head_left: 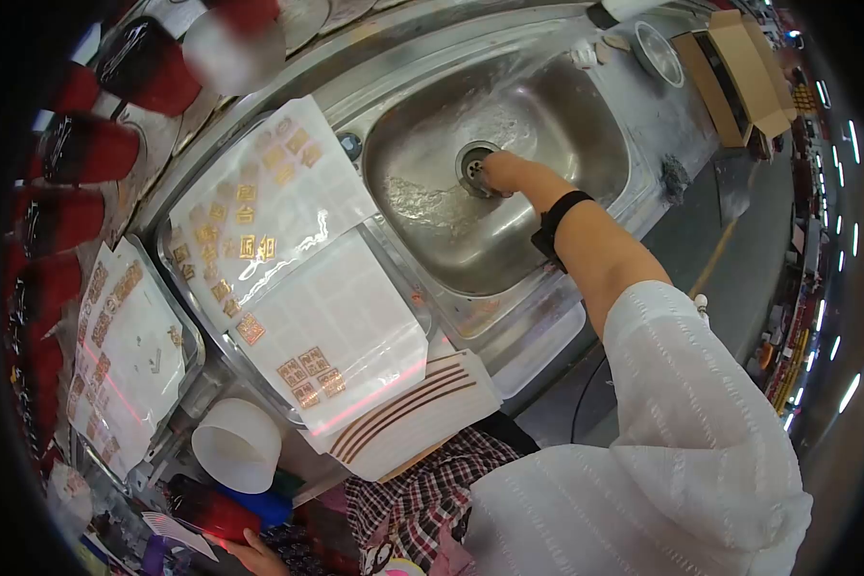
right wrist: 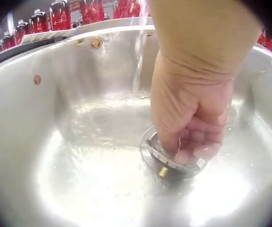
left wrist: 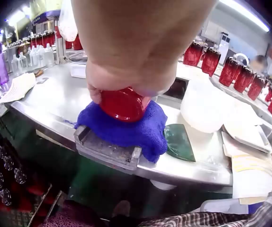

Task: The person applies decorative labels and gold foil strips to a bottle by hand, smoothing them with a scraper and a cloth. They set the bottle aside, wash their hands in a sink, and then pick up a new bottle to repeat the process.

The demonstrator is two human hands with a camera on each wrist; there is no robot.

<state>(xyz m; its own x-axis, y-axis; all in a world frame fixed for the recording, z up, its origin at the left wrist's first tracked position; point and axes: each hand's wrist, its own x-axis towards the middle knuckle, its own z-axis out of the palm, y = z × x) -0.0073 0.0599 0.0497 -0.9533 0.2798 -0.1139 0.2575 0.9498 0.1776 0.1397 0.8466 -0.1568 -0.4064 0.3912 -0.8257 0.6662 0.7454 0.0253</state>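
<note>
drain strainer (right wrist: 154,153), set straight beneath the right hand (right wrist: 192,113) in the sink (right wrist: 55,109), gripped by curled fingers (right wrist: 207,151); red jar (left wrist: 122,105) clasped by the left hand (left wrist: 129,66)

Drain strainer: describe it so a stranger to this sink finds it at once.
Start at the big steel sink basin. At its bottom, under the right hand, sits the drain strainer. It is the only round, rimmed metal cup in the smooth wet bowl.
</note>
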